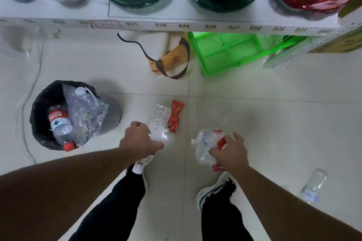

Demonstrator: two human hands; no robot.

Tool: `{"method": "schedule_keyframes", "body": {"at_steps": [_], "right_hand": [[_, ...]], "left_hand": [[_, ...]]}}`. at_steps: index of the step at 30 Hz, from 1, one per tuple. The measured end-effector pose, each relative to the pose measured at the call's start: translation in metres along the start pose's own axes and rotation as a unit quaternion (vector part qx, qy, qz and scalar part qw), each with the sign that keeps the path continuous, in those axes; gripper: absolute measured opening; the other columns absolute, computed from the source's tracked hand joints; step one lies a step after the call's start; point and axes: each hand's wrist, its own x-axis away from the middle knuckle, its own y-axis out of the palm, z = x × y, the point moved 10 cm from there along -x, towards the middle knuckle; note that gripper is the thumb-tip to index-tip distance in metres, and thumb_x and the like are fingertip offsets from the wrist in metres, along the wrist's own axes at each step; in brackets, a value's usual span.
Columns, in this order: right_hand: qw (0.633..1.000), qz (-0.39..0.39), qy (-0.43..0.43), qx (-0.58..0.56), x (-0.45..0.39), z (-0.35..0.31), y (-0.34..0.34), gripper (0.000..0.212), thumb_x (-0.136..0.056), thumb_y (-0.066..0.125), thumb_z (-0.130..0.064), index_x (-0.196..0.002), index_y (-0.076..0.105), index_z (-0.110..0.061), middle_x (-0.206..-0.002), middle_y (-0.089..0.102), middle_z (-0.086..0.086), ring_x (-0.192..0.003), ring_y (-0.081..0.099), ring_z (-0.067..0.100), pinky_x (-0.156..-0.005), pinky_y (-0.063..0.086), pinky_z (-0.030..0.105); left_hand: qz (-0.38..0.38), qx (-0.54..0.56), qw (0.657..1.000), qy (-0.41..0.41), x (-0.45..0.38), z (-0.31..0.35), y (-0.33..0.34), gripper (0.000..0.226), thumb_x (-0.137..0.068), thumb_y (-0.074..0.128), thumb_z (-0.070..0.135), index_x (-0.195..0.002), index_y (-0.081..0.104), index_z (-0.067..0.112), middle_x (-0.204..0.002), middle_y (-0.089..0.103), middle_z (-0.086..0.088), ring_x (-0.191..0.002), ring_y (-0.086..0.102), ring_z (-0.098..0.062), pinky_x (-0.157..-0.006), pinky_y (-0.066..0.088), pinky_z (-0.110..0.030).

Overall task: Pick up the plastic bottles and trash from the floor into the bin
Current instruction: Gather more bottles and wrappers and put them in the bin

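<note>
Two loads held, left hand [140, 141] fingers clamped on clear bottle [157, 123], right hand [230, 152] on crumpled plastic [203, 146]; loose crumple risks spilling short of bin [39, 115].

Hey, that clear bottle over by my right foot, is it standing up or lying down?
Lying down. The clear bottle rests on its side on the floor tiles, untouched by either hand.

Pale tiled floor [274, 119]; white numbered shelf [195, 25] above; green mesh crate [221, 55] beneath.
</note>
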Motion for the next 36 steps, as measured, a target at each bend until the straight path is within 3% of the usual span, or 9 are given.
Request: {"method": "schedule_keyframes", "body": {"at_steps": [3, 9, 12, 14, 19, 23, 27, 30, 36], "right_hand": [[0.999, -0.009, -0.036, 0.028, -0.08, -0.001, 0.011, 0.038, -0.075, 0.077, -0.051, -0.105, 0.059, -0.035, -0.177, 0.018, 0.002, -0.133, 0.062, 0.031, -0.092, 0.05, 0.031], [0.987, 0.01, -0.084, 0.136, -0.25, 0.021, 0.08, 0.058, -0.077, 0.082, -0.056, -0.125, 0.068, -0.027, -0.179, 0.009, 0.01, -0.155, 0.036, 0.039, -0.124, 0.031, 0.047], [0.982, 0.042, -0.11, 0.149, -0.292, 0.023, 0.114, 0.052, -0.079, 0.083, -0.049, -0.125, 0.07, -0.028, -0.174, 0.021, 0.008, -0.153, 0.033, 0.039, -0.12, 0.034, 0.052], [0.981, 0.086, -0.116, 0.126, -0.292, 0.024, 0.122, 0.05, -0.086, 0.08, -0.04, -0.132, 0.068, -0.024, -0.156, 0.039, 0.01, -0.139, 0.045, 0.042, -0.108, 0.051, 0.057], [0.994, 0.077, -0.071, -0.018, -0.24, 0.031, 0.092, 0.027, -0.088, 0.069, -0.024, -0.109, 0.065, -0.007, -0.107, 0.059, 0.015, -0.085, 0.073, 0.041, -0.077, 0.066, 0.053], [0.996, 0.06, -0.053, -0.048, -0.149, 0.022, 0.038, 0.021, -0.085, 0.066, -0.022, -0.102, 0.065, -0.01, -0.105, 0.061, 0.014, -0.079, 0.074, 0.04, -0.071, 0.066, 0.051], [0.995, 0.048, -0.034, -0.082, -0.049, 0.008, -0.011, 0.016, -0.08, 0.066, -0.018, -0.096, 0.067, -0.015, -0.102, 0.063, 0.01, -0.066, 0.076, 0.033, -0.048, 0.065, 0.039], [0.991, 0.076, -0.023, -0.108, 0.025, -0.01, -0.047, 0.009, -0.078, 0.07, -0.018, -0.086, 0.064, -0.02, -0.097, 0.064, 0.008, -0.057, 0.075, 0.025, -0.046, 0.064, 0.036], [0.989, 0.068, -0.002, -0.134, 0.115, -0.044, -0.06, 0.016, -0.079, 0.077, -0.016, -0.083, 0.061, -0.018, -0.085, 0.065, 0.006, -0.053, 0.073, 0.019, -0.043, 0.062, 0.037]], "left_hand": [[-0.022, -0.004, 1.0, 0.005, -0.058, 0.019, 0.055, 0.077, -0.054, 0.076, 0.065, -0.12, 0.066, 0.027, -0.171, 0.021, -0.004, -0.151, 0.032, -0.03, -0.107, 0.049, -0.047], [-0.005, -0.038, 0.998, 0.048, -0.216, 0.064, 0.154, 0.115, -0.069, 0.084, 0.07, -0.162, 0.035, 0.025, -0.176, 0.005, -0.005, -0.157, 0.02, -0.041, -0.12, 0.036, -0.064], [0.011, -0.082, 0.994, 0.07, -0.261, 0.069, 0.187, 0.111, -0.069, 0.084, 0.068, -0.159, 0.036, 0.024, -0.163, 0.02, -0.009, -0.142, 0.031, -0.041, -0.111, 0.047, -0.062], [0.049, -0.123, 0.988, 0.074, -0.265, 0.066, 0.192, 0.105, -0.069, 0.084, 0.065, -0.153, 0.04, 0.019, -0.152, 0.027, -0.011, -0.131, 0.04, -0.039, -0.104, 0.052, -0.059], [0.047, -0.088, 0.994, 0.042, -0.222, 0.063, 0.159, 0.102, -0.071, 0.086, 0.061, -0.151, 0.042, 0.015, -0.141, 0.037, -0.013, -0.118, 0.056, -0.037, -0.103, 0.053, -0.055], [0.029, -0.008, 0.999, 0.017, -0.149, 0.051, 0.104, 0.099, -0.068, 0.087, 0.059, -0.148, 0.043, 0.021, -0.143, 0.033, -0.01, -0.111, 0.061, -0.036, -0.1, 0.058, -0.052], [0.013, -0.008, 0.999, 0.035, -0.065, 0.042, 0.043, 0.094, -0.064, 0.081, 0.06, -0.142, 0.045, 0.021, -0.139, 0.035, -0.011, -0.102, 0.064, -0.036, -0.094, 0.061, -0.048], [-0.017, -0.003, 1.0, 0.018, -0.003, 0.026, 0.001, 0.075, -0.061, 0.078, 0.06, -0.121, 0.058, 0.021, -0.13, 0.038, -0.009, -0.092, 0.066, -0.029, -0.086, 0.064, -0.043], [-0.005, 0.057, 0.998, 0.027, 0.077, -0.026, -0.082, 0.072, -0.047, 0.069, 0.061, -0.108, 0.056, 0.025, -0.133, 0.05, -0.014, -0.102, 0.063, -0.028, -0.094, 0.058, -0.037]]}}
